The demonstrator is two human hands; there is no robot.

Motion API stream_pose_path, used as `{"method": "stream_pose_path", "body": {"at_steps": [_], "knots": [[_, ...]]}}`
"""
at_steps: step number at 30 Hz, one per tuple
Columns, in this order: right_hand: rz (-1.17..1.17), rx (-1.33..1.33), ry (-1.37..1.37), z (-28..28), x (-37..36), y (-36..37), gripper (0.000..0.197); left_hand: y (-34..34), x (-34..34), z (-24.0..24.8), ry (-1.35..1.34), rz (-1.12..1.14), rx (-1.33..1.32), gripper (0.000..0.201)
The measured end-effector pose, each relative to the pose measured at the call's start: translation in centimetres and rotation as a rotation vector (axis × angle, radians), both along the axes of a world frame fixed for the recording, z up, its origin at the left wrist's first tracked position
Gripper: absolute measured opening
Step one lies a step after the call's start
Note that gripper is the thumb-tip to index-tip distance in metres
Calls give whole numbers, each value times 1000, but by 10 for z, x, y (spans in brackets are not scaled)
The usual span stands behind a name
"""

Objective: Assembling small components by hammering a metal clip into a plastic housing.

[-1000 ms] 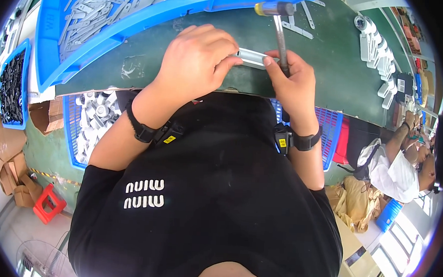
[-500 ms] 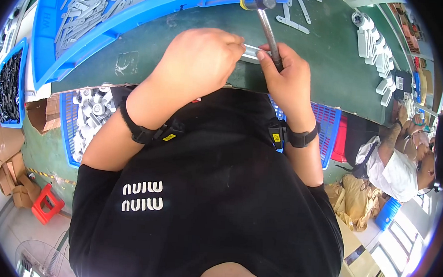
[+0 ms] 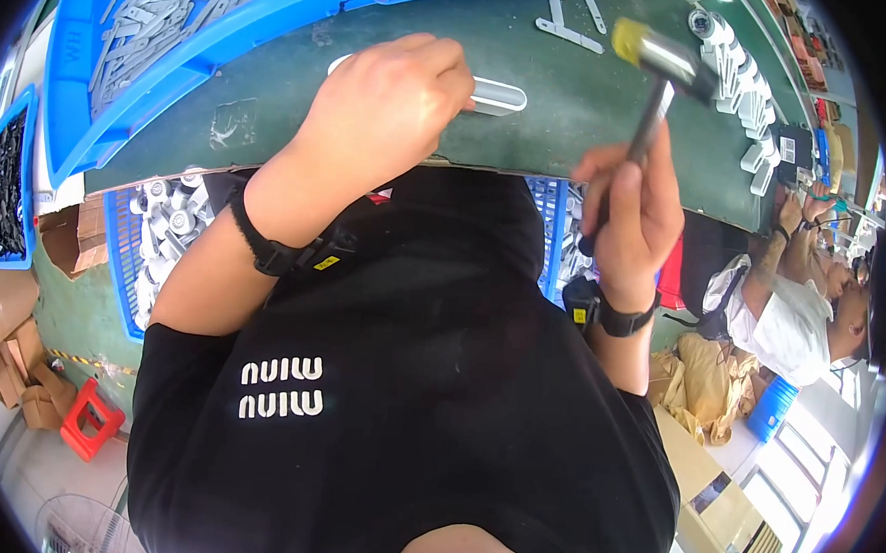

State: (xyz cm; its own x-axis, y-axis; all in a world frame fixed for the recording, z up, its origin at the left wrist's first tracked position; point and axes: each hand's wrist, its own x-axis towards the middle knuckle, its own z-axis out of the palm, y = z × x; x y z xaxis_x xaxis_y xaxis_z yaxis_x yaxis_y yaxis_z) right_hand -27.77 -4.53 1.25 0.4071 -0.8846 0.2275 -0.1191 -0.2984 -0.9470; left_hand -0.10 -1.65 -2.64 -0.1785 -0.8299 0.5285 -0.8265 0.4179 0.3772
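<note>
My left hand is closed over a long white channel-shaped part with a rounded end, low over the green workbench. The fingers hide the part's middle; its other end shows left of the knuckles. My right hand grips a hammer near the bench's front edge. The hammer stands with its head up, one face yellow and the other dark, to the right of the part and apart from it. Beyond my hands, a few flat grey metal strips lie on the bench.
A large blue bin of grey strips stands at the far left. White parts line the bench's right side. Blue baskets with white parts sit below the front edge. A blue tray holds black pieces. Another person works at right.
My right hand has moved right and nearer me, away from the white part, carrying the hammer, whose head swung right. My left hand stays on the part, slightly shifted left.
</note>
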Motion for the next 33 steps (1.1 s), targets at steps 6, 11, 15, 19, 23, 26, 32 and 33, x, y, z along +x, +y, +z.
{"method": "stream_pose_path", "body": {"at_steps": [6,11,15,19,23,26,32,33], "knots": [[34,-46,174,-28,-33,2,55,1,0,1,3,8,-19,9],[4,32,219,-21,-32,18,50,2,-1,1,12,5,-4,8],[-76,-84,119,-18,-26,17,46,0,-2,0,-5,4,-26,9],[39,-306,511,-15,-20,2,50,2,-1,1,-11,7,-28,9],[28,-27,108,-13,-28,20,50,0,-2,-1,-17,15,-41,8],[-65,-386,314,-23,-20,15,46,1,-1,0,-11,12,-29,9],[86,-43,387,-6,-19,15,48,1,-2,0,-13,21,-35,9],[60,-32,185,-12,-17,18,48,1,-2,0,-13,16,-35,9]]}}
